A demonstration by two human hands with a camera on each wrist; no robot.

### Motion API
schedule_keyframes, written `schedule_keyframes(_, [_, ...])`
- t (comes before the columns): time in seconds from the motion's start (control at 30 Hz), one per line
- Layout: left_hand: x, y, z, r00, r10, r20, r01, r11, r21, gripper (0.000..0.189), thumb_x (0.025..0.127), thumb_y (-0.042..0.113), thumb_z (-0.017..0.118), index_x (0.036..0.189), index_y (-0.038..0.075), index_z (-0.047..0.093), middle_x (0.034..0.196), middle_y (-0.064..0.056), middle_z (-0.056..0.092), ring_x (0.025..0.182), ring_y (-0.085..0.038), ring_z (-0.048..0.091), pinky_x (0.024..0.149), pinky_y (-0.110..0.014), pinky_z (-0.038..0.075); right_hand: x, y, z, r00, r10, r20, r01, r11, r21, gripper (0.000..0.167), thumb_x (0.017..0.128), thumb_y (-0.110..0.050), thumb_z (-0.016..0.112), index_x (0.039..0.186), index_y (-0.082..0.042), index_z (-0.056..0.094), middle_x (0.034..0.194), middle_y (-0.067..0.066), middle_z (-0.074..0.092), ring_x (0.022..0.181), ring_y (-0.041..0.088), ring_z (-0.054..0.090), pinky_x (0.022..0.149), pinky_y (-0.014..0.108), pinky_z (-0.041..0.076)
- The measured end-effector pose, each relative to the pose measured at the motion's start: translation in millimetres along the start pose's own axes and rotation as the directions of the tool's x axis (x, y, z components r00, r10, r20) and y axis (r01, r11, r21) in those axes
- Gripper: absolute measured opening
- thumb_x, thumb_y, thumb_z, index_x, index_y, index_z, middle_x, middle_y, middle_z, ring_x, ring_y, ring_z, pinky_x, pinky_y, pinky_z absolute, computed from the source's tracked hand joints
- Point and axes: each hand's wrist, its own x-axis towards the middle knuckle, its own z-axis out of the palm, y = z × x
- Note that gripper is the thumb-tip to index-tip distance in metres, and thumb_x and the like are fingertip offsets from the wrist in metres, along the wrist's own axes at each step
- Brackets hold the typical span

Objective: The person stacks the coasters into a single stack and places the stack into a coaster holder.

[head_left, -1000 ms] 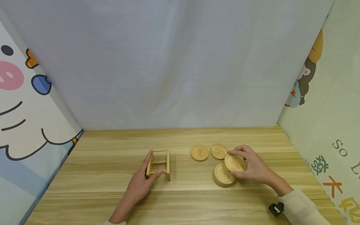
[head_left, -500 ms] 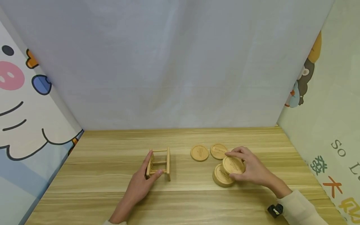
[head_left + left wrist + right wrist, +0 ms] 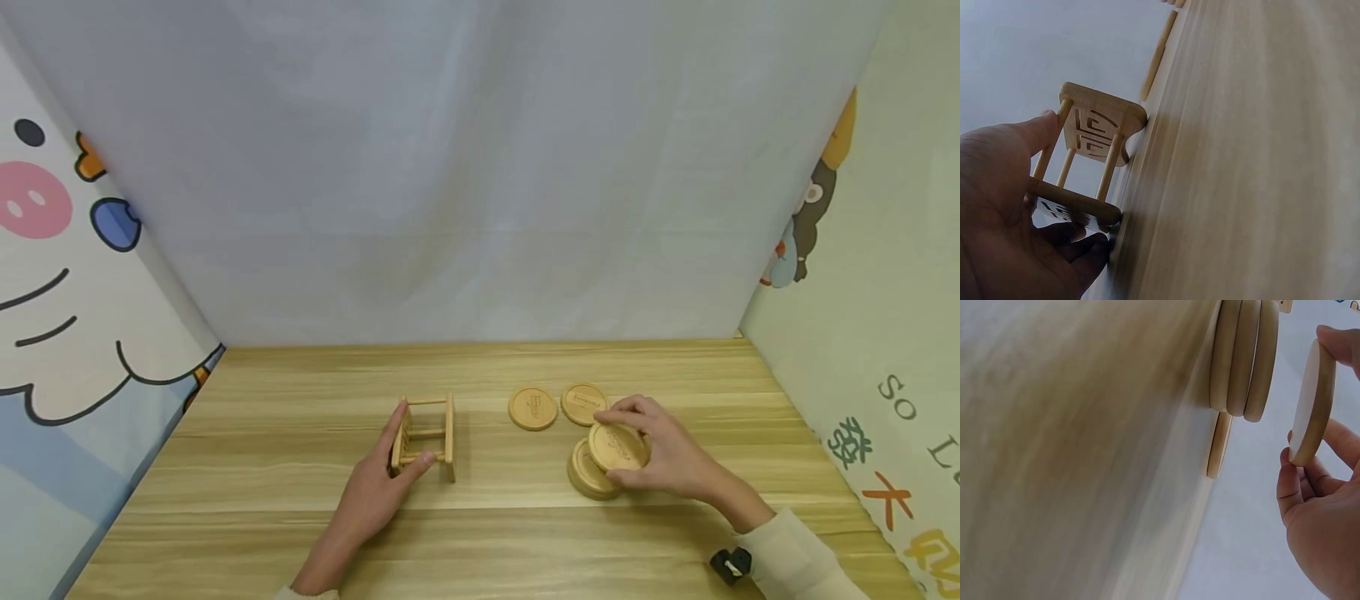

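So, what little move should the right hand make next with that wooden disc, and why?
Probably, the right hand should ease the held disc a little leftward and lower it onto the stack of discs: the head view shows it overlapping the stack off-centre, and the right wrist view shows a gap between them.

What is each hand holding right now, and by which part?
The left hand grips the wooden rack by one end panel, thumb against a rod. The right hand pinches a wooden disc by its rim.
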Motion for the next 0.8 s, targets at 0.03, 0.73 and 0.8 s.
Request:
schedule_keyframes(0.03, [0.2, 0.1, -0.3, 1.0, 0.004, 0.0, -0.004, 1.0, 0.0, 0.087, 0.111, 0.046, 0.068, 0.18, 0.026, 0.019, 0.165, -0.034, 0.048, 0.138, -0.058, 0.059, 0.107, -0.074, 0.051, 0.0, 0, 0, 1.0, 0.003, 0.006, -0.003, 1.0, 0.001, 0.071, 0.076, -0.025, 0.104, 0.14, -0.01, 0.076, 0.131, 0.002, 0.065, 0.12, 0.018, 0.061, 0.099, 0.047, 0.058])
schedule_keyframes(0.73, [4.7, -6.1, 4.6, 1.0, -0.01, -0.001, 0.01, 1.0, 0.006, 0.088, 0.111, 0.047, 0.068, 0.181, 0.028, 0.018, 0.168, -0.031, 0.045, 0.141, -0.058, 0.058, 0.109, -0.074, 0.05, 2.4, 1, 16, 0.996, -0.004, 0.084, 0.004, 1.0, -0.01, 0.071, 0.076, -0.025, 0.104, 0.139, -0.006, 0.077, 0.129, 0.0, 0.064, 0.12, 0.018, 0.059, 0.099, 0.048, 0.057])
schedule_keyframes(0.8, [5.2, -6.2, 5.1, 1.0, -0.011, 0.0, 0.011, 1.0, 0.004, 0.088, 0.111, 0.048, 0.068, 0.181, 0.028, 0.017, 0.168, -0.031, 0.044, 0.141, -0.058, 0.057, 0.109, -0.075, 0.049, 2.5, 1, 17, 0.996, -0.002, 0.086, 0.003, 1.0, -0.006, 0.071, 0.075, -0.024, 0.104, 0.139, -0.006, 0.077, 0.129, 0.0, 0.064, 0.12, 0.018, 0.059, 0.1, 0.047, 0.057])
